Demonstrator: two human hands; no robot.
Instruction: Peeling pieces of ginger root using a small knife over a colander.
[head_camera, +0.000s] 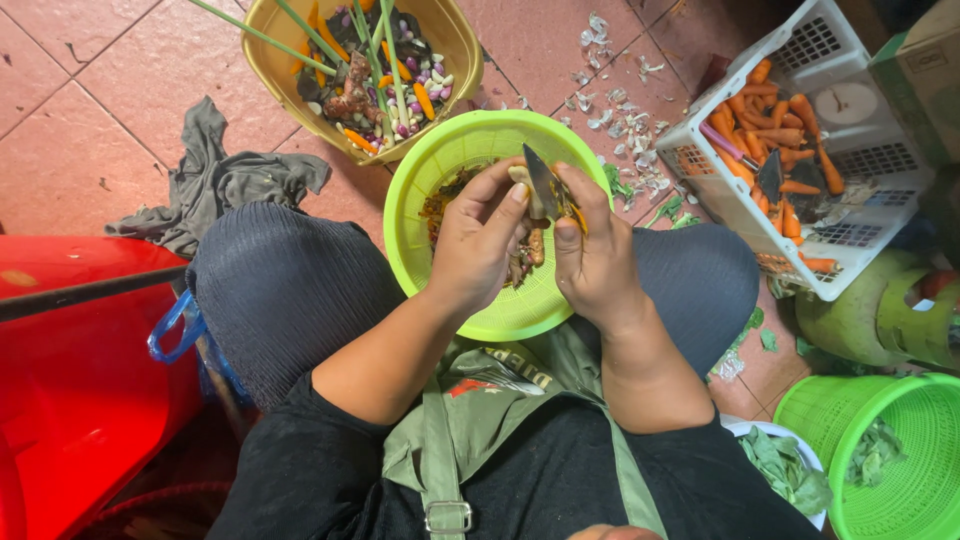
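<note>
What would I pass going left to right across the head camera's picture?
Red tub → grey cloth → left hand → knife → right hand → white basket of carrots.

Over a lime-green colander resting between the knees, the person's left hand pinches a small pale root piece at its fingertips, while the right hand grips a knife, blade up against that piece. Peelings sit in the colander. Beyond it, a yellow basin holds mixed scraps and green stalks. To the right, a white crate carries carrots. A grey cloth lies crumpled on the tiled floor.
</note>
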